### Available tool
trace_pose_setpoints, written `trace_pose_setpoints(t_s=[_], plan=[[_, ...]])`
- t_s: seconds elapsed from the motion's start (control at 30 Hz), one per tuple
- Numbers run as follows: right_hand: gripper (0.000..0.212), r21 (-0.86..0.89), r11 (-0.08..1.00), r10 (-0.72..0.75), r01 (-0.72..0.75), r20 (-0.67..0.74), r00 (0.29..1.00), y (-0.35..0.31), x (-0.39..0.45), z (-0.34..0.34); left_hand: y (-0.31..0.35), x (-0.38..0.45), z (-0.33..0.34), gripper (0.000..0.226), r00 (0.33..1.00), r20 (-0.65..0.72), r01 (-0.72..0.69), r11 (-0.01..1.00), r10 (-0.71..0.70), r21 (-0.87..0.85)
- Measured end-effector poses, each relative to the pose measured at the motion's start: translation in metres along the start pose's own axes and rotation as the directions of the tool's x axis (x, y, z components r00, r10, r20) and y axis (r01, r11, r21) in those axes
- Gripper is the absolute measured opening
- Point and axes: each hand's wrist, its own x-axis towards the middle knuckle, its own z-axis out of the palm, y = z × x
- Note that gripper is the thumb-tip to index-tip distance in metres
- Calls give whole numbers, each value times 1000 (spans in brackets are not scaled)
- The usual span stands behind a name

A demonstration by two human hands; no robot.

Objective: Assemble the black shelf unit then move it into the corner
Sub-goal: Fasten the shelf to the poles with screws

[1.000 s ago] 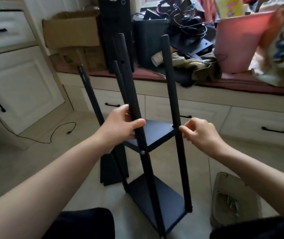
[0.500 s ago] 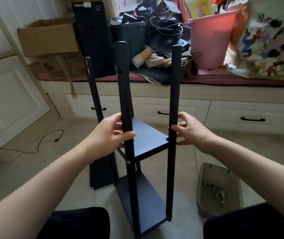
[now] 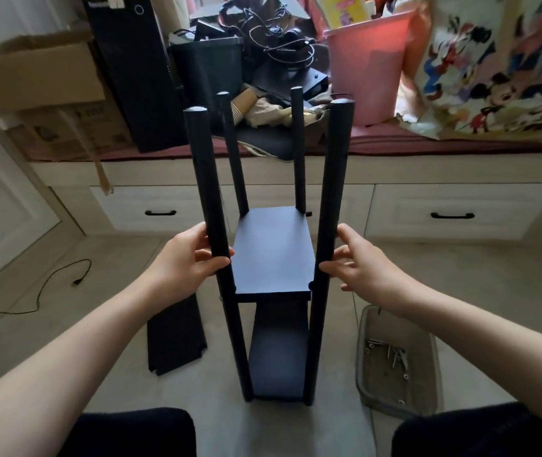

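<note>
hands are steadying the black shelf unit [image 3: 271, 258], which is standing upright on the tiled floor [image 3: 460, 285] right in front of the person's knees. left hand [image 3: 187, 262] is wrapping its fingers and thumb around the near left post [image 3: 205, 192], just above the upper board [image 3: 271, 250]. right hand [image 3: 358, 268] is resting loosely spread fingertips against the near right post [image 3: 332, 199], fingers mostly straight and not curled round it.

two boards are sitting in the frame, and the four post tops are standing bare, so the assembly is looking unfinished, judging by the loose black panel [image 3: 175, 338] lying flat on the floor just left of the unit. doing this step well is probably meaning keeping all four feet planted, holding the near posts parallel, and checking that the unit is not rocking before another board is going in. pushing sideways on one post alone is risking a twist at the screwed joints.

clear plastic tray [image 3: 398, 364] holding screws is sitting on the floor to the right, close by. behind, a drawer bench is carrying a cardboard box [image 3: 35, 77], a pink bin [image 3: 371, 67], tangled cables and a cartoon-print bag [image 3: 500, 77].
</note>
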Motion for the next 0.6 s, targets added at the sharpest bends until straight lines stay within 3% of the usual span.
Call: trace_pose_setpoints(t_s=[0.27, 0.6], plan=[[34, -79, 989, -118, 123, 59, 991, -2, 4, 21, -26, -2, -8, 25, 996, -58, 79, 992, -73, 102], [37, -123, 984, -109, 126, 134, 985, -4, 4, 31, -32, -12, -6, 21, 986, -93, 153, 971, -138, 182]])
